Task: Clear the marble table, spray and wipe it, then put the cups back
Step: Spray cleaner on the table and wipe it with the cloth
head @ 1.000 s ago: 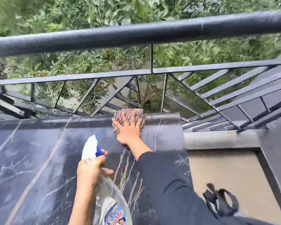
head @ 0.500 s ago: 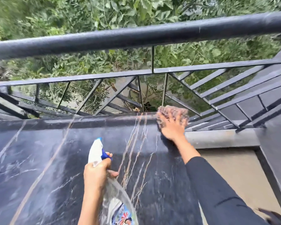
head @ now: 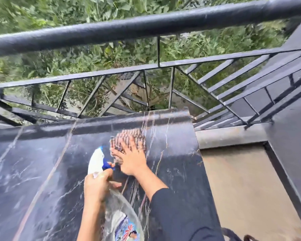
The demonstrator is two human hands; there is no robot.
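Note:
The black marble table [head: 33,180] with white and brown veins fills the lower left. My right hand [head: 130,159] lies flat, fingers spread, pressing a brown striped cloth [head: 137,136] onto the tabletop a short way in from the far edge. My left hand [head: 96,186] grips the neck of a clear spray bottle [head: 123,218] with a white head and blue trigger, held just left of and below the right hand. No cups are in view.
A black metal railing [head: 146,25] runs along the table's far edge, with green foliage beyond. To the right of the table lie a concrete ledge [head: 233,134] and a tan floor [head: 247,188]. The table's right edge is close to my right arm.
My right hand swept the cloth from the far edge to the far right corner, then back left and toward me. The left hand with the bottle stayed nearly still.

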